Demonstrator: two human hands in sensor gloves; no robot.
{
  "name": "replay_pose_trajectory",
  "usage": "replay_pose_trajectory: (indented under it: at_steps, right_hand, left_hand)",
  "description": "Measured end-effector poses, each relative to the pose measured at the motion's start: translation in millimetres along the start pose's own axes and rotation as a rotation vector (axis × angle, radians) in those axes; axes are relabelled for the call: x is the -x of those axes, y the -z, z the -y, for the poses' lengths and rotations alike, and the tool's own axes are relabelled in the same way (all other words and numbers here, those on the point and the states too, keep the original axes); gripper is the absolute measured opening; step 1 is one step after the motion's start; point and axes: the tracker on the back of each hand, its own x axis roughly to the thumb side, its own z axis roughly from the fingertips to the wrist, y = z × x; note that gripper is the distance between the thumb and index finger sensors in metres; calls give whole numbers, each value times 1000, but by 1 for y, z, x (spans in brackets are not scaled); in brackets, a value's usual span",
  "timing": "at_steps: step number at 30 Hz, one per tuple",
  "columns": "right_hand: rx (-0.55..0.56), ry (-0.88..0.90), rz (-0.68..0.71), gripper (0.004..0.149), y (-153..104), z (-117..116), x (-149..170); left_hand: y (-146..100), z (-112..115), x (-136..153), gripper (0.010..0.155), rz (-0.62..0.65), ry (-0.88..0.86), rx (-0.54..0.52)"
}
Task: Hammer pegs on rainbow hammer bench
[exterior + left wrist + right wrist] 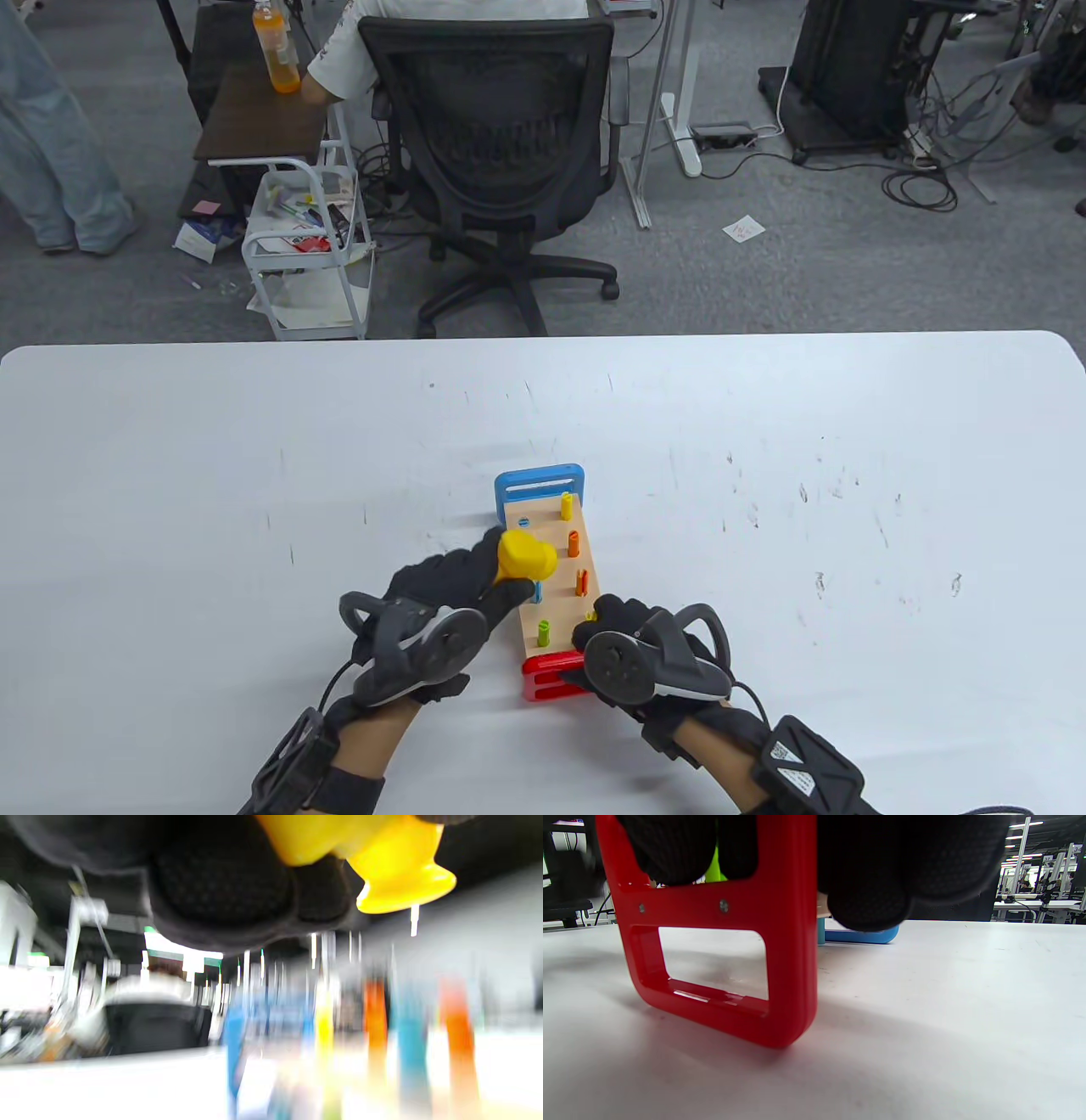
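Hammer bench [560,586] lying near the table's [212,475] front edge, blue end frame [538,488] far, red end frame [551,677] near. The left hand [441,594] grips a yellow hammer [526,556], its head over the blue peg [536,590] in the left row. The right hand [632,645] presses on the red end, steadying the bench; its fingers [869,906] curl over the frame. The yellow peg [566,505], two orange pegs [573,543] and green peg [543,632] stand proud; one blue peg [523,523] sits flush. Judged early: most pegs remain to be driven.
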Motion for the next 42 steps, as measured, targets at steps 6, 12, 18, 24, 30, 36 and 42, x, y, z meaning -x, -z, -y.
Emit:
replay_pose_trajectory:
  at_steps: [6, 12, 18, 24, 30, 36, 42]
  right_hand:
    - [0, 0, 2, 37, 0, 0, 0]
    - [0, -1, 3, 37, 0, 0, 0]
    - [3, 0, 2, 37, 0, 0, 0]
    - [5, -3, 0, 37, 0, 0, 0]
    - [5, -4, -1, 37, 0, 0, 0]
    - [6, -2, 0, 37, 0, -1, 0]
    - [6, -5, -1, 37, -1, -1, 0]
  left_hand:
    - [-8, -48, 12, 73, -30, -198, -369]
    - [-22, -74, 24, 73, -82, -395, -535]
    - [5, 10, -12, 73, 35, -1, 87]
    - [-6, -23, 9, 73, -13, -204, -192]
    - [-25, -69, 28, 73, -79, -321, -474]
    - [0, -15, 11, 72, 28, -87, -176]
    - [2, -3, 8, 71, 48, -49, -147]
